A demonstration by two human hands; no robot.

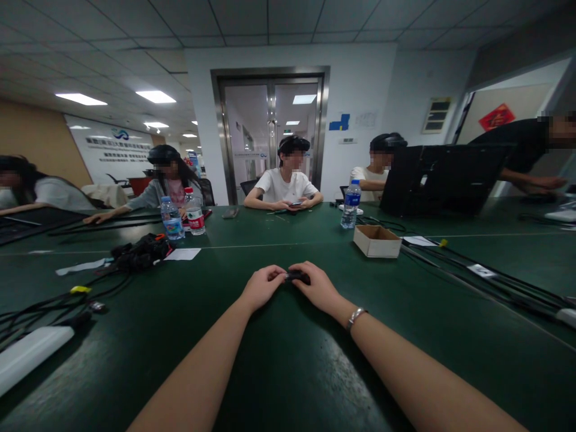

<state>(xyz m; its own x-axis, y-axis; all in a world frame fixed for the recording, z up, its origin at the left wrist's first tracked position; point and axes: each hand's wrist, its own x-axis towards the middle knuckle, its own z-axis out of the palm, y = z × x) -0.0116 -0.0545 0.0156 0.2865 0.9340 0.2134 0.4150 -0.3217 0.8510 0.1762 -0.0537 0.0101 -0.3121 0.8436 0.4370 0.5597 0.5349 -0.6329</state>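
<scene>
A small, dark, slim object (297, 276) is held just above or on the green table, between my two hands; its kind is too small to make out. My right hand (320, 287) is closed around its thicker part, fingers curled over the top, with a silver bracelet on the wrist. My left hand (263, 287) pinches at the object's left end with thumb and fingertips. Both wrists are low over the table (279, 348), and part of the object is hidden behind my right fingers.
An open cardboard box (376, 247) stands ahead right beside a water bottle (351, 205). Two bottles (171, 219) and a black tangle of gear (141, 252) are at left. Cables (490, 282) run along the right. Several people sit or lean around the table; black monitors (443, 180) stand at right.
</scene>
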